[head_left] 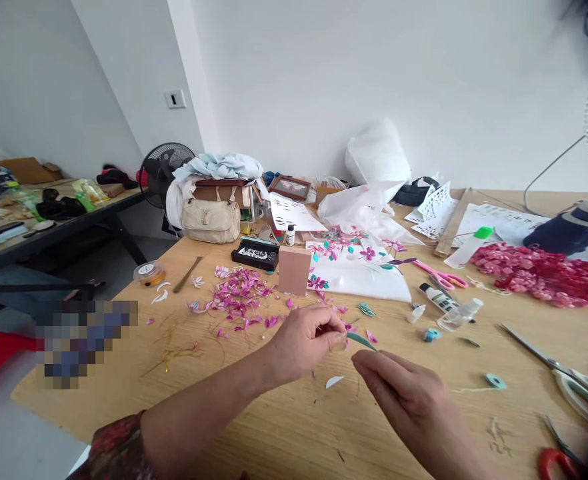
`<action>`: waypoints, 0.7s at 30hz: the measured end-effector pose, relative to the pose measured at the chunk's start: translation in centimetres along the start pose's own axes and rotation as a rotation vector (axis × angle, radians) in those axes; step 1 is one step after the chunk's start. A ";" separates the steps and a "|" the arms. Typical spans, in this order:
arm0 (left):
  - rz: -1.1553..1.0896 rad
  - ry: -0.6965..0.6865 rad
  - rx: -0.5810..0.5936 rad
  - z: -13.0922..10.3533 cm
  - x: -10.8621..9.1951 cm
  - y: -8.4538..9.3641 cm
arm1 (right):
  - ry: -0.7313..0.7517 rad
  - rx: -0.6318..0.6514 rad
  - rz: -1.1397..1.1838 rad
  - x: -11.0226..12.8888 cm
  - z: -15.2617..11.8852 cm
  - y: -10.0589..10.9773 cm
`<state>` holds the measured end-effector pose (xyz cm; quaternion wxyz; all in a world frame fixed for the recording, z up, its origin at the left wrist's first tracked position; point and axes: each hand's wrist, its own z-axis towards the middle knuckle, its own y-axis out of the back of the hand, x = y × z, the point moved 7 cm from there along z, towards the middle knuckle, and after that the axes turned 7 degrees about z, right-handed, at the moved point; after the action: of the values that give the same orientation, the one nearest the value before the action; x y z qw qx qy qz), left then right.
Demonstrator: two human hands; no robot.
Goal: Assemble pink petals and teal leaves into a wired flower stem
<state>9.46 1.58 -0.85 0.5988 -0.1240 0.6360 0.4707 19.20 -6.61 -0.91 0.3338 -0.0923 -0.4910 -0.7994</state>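
A narrow teal-green strip [361, 341] stretches between my two hands over the table; whether it is tape or a leaf I cannot tell. My left hand [307, 343] pinches one end between thumb and forefinger. At the other end my right hand [414, 393] is closed, its thumb and finger against the strip. Left of my hands lies a heap of pink-purple petals [241, 293]. A white paper sliver [334, 382] rests below them. To the right are a roll of teal tape [495, 381] and another small teal roll [431, 335].
Metal scissors [557, 365] and red-handled scissors [559, 450] lie at the right, pink scissors [443, 275] farther back. An upright wooden block [295, 271] stands beside a white sheet [364, 287] with flowers. Small bottles [437, 297] and pink-red strands [539, 277] lie rightward.
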 end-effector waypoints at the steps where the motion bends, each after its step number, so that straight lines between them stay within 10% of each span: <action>1: 0.088 -0.036 0.009 0.0 -0.4 0.0 | 0.026 0.009 -0.040 0.6 0.0 0.5; 9: 0.140 -0.213 0.236 -0.7 -2.3 -1.1 | -0.068 0.067 0.079 -1.4 2.5 3.0; 15: -0.087 -0.001 0.064 -0.1 -0.4 -0.1 | -0.177 0.041 0.182 -2.4 0.3 -0.7; 21: 0.293 -0.189 0.111 -0.2 -1.7 -0.9 | -0.064 0.009 -0.022 0.7 0.2 1.7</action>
<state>10.42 0.23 0.20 0.5870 0.0480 0.6133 0.5263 19.68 -7.24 0.72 0.3093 -0.1110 -0.5060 -0.7975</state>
